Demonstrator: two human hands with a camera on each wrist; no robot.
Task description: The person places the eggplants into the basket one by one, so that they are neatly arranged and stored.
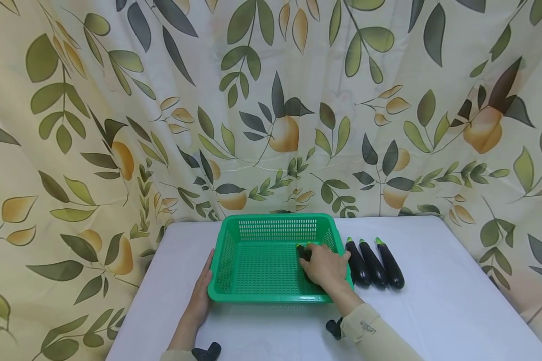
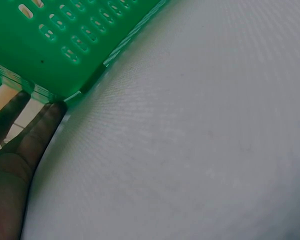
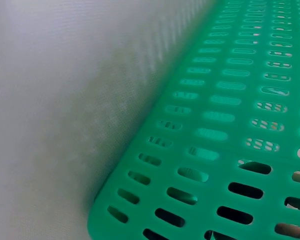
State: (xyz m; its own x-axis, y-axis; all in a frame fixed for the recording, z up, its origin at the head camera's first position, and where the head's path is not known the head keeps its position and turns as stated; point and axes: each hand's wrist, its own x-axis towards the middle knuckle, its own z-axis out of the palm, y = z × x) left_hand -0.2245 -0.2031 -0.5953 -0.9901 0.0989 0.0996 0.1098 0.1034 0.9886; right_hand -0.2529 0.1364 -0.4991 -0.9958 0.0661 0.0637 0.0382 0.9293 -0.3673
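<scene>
A green slotted basket stands on a white table. My right hand reaches over its near right corner, fingers curled round a dark eggplant whose green cap pokes out inside the basket. My left hand lies flat with straight fingers against the basket's left outer wall. The left wrist view shows those fingers touching the basket's bottom corner. In the right wrist view only the basket wall and table appear. Three more eggplants lie side by side just right of the basket.
A leaf-patterned curtain hangs behind and beside the table. The table's left edge runs close to my left forearm. White tabletop lies in front of the basket and to the right of the eggplants.
</scene>
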